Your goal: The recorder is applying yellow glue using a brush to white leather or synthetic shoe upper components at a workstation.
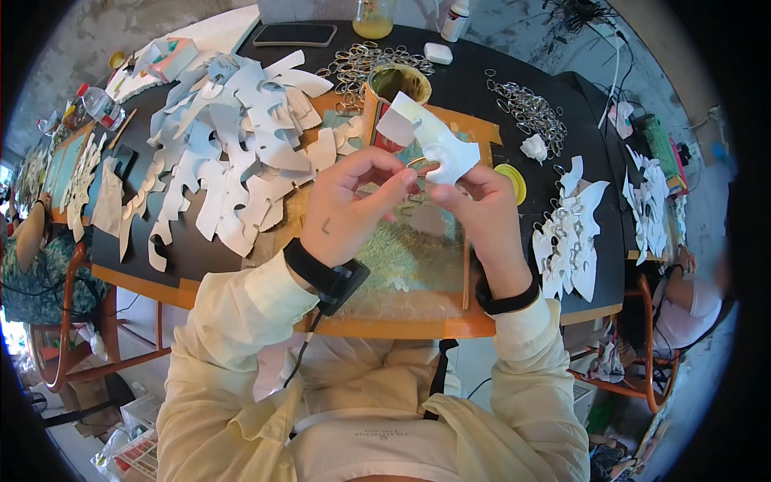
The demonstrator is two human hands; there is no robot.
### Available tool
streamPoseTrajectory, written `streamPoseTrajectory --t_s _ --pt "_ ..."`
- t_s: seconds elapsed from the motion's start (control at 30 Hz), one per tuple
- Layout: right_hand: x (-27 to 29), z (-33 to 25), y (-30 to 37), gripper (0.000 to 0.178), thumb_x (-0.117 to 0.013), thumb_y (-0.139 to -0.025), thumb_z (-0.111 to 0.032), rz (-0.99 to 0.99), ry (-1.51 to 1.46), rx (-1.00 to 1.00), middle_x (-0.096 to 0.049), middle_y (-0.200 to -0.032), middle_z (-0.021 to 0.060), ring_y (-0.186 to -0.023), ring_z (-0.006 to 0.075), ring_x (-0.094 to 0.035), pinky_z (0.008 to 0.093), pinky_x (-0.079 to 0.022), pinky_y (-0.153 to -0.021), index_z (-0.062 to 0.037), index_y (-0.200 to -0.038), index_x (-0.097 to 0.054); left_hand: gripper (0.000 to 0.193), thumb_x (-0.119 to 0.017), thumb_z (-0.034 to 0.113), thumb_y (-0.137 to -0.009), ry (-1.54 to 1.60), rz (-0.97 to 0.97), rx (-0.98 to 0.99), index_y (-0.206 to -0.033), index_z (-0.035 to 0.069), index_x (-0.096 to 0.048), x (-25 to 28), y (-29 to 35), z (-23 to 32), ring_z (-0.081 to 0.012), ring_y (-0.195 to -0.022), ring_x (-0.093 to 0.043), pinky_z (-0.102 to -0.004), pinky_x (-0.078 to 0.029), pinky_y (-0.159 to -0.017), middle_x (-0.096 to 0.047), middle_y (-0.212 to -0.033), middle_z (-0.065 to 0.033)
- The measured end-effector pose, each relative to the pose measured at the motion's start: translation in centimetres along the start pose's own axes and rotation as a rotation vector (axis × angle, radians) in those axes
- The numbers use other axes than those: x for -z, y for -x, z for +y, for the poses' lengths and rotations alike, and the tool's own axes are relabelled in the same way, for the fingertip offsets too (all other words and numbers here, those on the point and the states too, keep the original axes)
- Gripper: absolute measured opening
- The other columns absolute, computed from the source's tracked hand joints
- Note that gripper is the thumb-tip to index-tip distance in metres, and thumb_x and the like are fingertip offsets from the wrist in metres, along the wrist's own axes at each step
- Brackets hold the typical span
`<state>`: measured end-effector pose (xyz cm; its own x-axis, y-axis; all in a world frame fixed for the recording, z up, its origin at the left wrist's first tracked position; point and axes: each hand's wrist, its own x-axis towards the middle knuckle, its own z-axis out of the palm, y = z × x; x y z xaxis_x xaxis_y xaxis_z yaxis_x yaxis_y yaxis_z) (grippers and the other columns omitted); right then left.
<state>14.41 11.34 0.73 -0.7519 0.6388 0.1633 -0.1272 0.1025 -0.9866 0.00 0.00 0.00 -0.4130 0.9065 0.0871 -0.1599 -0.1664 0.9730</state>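
Close to the table's near edge, a worn, stained board [377, 299] lies before the body, likely to keep mess off the black tabletop [193, 259]. Above it, the left hand [353, 201] has thumb and forefinger pinched at a metal ring [418, 160]; whether they also press the white piece [455, 156], I cannot tell. The right hand [486, 213] grips that piece low, between thumb and fingers, perhaps to leave the edge by the ring uncovered. Just beside it rests a yellow lid [520, 185]. Ringed pieces [566, 241] lie at right, well apart from the heap of pieces [229, 153] at left, which seems a way of sorting. Beyond the hands stands an open tin [370, 114], apparently kept within reach. One pile of rings [361, 68] sits behind it, another pile [532, 112] to its right. Farthest back, a phone [295, 34] and a jar [374, 22] seem set out of the way.
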Motion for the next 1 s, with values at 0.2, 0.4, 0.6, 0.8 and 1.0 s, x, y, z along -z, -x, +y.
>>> streamPoseTrajectory --t_s 0.2,0.4,0.6,0.8,1.0 --pt "-0.4 -0.6 0.2 0.016 -0.07 -0.081 -0.011 0.023 0.051 -0.034 -0.069 -0.089 0.0032 -0.08 0.0066 -0.059 0.0219 -0.046 -0.072 -0.0019 -0.094 -0.071 0.013 -0.063 0.018 -0.087 -0.058 -0.007 -0.059 -0.088 0.005 -0.059 -0.4 0.0 0.0 -0.0047 -0.072 -0.056 -0.0191 -0.045 -0.056 -0.061 -0.08 -0.0001" --pt "-0.3 -0.3 0.6 0.018 -0.07 -0.081 -0.011 -0.019 -0.048 -0.078 -0.069 -0.088 0.004 -0.077 0.0065 -0.059 0.0213 -0.045 -0.069 0.0007 -0.095 -0.07 0.013 -0.06 0.018 -0.089 -0.03 -0.058 -0.04 -0.086 0.006 -0.057 0.0 0.0 -0.2 -0.004 -0.068 -0.054 -0.0184 -0.041 -0.053 -0.06 -0.079 -0.0001" --pt "0.0 -0.3 0.7 0.02 -0.072 -0.08 -0.013 -0.065 -0.036 -0.098 -0.068 -0.085 0.0036 -0.073 0.0067 -0.058 0.0219 -0.045 -0.065 0.0013 -0.094 -0.07 0.013 -0.059 0.017 -0.089 0.059 -0.07 0.035 -0.084 0.006 -0.055 0.1 0.1 0.3 -0.0034 -0.064 -0.051 -0.0188 -0.04 -0.053 -0.059 -0.076 -0.0002" --pt "0.1 -0.1 0.5 0.026 -0.074 -0.079 -0.018 -0.08 0.12 -0.098 -0.068 -0.088 0.0035 -0.076 0.0069 -0.058 0.0222 -0.046 -0.068 0.0014 -0.096 -0.069 0.014 -0.06 0.018 -0.089 0.027 -0.077 -0.03 -0.084 0.006 -0.055 0.8 -0.1 0.3 -0.0035 -0.064 -0.05 -0.0185 -0.04 -0.054 -0.058 -0.075 0.0007" --pt "-0.6 -0.7 0.6 0.026 -0.073 -0.08 -0.017 0.012 0.042 -0.064 -0.067 -0.084 0.0012 -0.072 0.0067 -0.057 0.0222 -0.046 -0.065 0.0015 -0.097 -0.068 0.015 -0.06 0.018 -0.089 -0.061 -0.09 -0.066 -0.084 0.005 -0.055 0.7 -0.1 0.5 -0.0032 -0.065 -0.049 -0.0181 -0.039 -0.059 -0.057 -0.076 0.0014"
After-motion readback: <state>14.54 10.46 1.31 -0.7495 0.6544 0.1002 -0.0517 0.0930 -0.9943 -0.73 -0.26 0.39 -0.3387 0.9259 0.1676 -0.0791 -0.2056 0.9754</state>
